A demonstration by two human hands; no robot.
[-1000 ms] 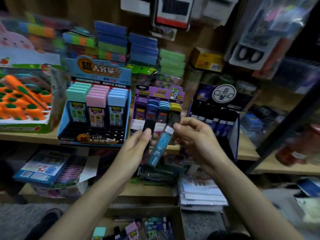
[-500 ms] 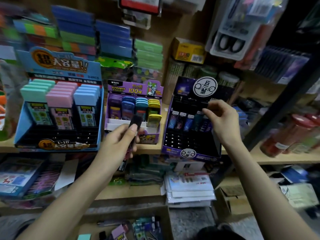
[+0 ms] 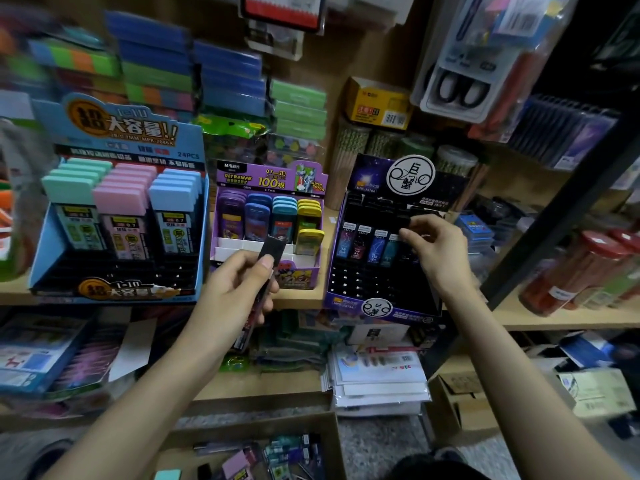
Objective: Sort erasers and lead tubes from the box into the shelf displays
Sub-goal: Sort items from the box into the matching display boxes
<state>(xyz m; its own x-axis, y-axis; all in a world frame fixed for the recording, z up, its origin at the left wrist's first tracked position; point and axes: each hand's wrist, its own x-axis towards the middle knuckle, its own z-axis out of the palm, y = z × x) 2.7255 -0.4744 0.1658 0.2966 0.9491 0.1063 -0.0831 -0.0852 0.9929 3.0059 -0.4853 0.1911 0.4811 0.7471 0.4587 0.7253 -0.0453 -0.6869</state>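
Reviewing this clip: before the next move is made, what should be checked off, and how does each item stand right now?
1. Left hand has a firm grip on the black-capped tube: ok, the fingers are wrapped round it.
2. Right hand is clear of the teal tube in the black display: not ok, the fingertips pinch the tube's top.
3. Teal tube is fully seated in its slot: cannot tell, the hand hides its top.
4. Black display has free slots for another tube: ok, the front rows are bare.
5. Box below holds more stock to sort: ok, tubes and erasers lie inside.
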